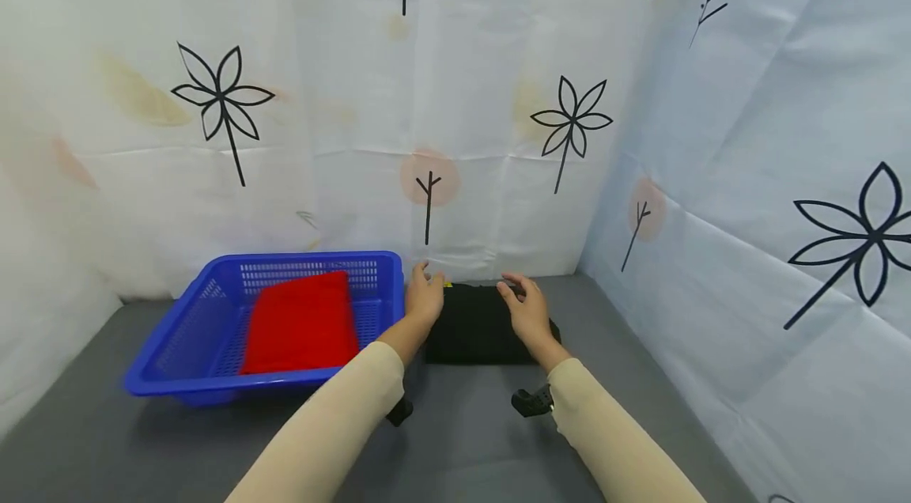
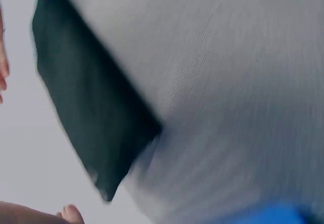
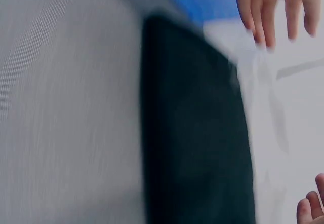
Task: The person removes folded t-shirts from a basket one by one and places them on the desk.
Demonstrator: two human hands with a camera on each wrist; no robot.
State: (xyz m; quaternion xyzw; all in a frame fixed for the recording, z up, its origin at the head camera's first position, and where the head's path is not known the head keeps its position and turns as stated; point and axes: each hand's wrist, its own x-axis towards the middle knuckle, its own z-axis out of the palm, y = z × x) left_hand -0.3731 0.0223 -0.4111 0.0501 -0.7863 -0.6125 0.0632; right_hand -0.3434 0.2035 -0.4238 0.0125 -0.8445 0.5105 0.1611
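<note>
Head view puts the blue basket (image 1: 213, 387) on the grey bench (image 1: 463, 440), with 1 red cloth (image 1: 302, 325) lying inside it. Just right of the basket, the black bundle (image 1: 473, 329) lies on the bench, its far edge near the patterned sheet (image 1: 427, 92) that hangs behind the basket. 2 bare hands hover at the bundle: the left hand (image 1: 425, 299) by the end nearer the basket, the right hand (image 1: 529, 312) by the end farther from it. The left hand's fingers are loosely spread, gaps showing in the right wrist view; the right hand's fingers are slightly bent and grip nothing. Both wrist views are blurred, yet each shows the hands apart from the bundle. Cream sleeves (image 1: 342, 424) cover the forearms, the left passing before the basket's near right corner
</note>
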